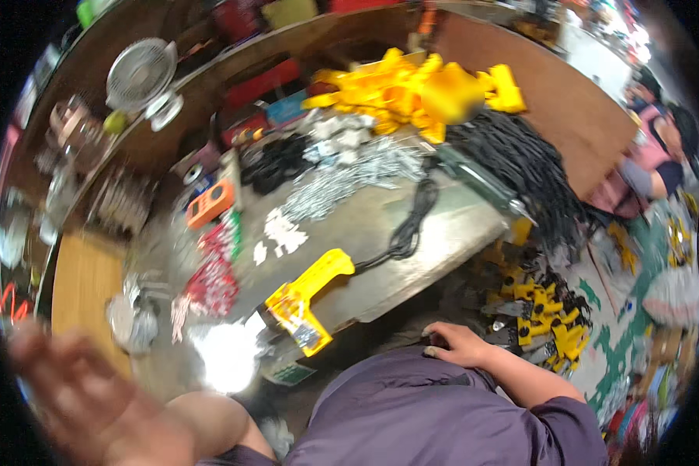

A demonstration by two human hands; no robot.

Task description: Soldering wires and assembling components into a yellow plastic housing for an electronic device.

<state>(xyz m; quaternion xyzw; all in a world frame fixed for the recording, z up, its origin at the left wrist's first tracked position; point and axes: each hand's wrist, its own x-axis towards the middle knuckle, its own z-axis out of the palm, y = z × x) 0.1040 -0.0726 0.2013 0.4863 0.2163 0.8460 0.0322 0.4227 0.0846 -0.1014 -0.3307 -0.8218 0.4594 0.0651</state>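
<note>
- Head view: I see the yellow tool [309,299] lying on the bench [443,225] near its front edge, long axis running from lower-left up to the right, black cable [408,225] trailing off beyond.
- My right hand [457,345] rests on my purple lap, fingers loosely curled, holding nothing; it is the nearer one, with the tool up and to its left.
- My left hand [93,396] is raised and blurred, fingers spread, empty.

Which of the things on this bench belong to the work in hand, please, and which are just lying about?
In hand or nearest:
- yellow tool at the bench edge
- its black cable
- left hand, blurred, holding nothing
- right hand, on the lap

Lying about:
- yellow housings
- grey metal parts
- small fan
- orange box
</note>
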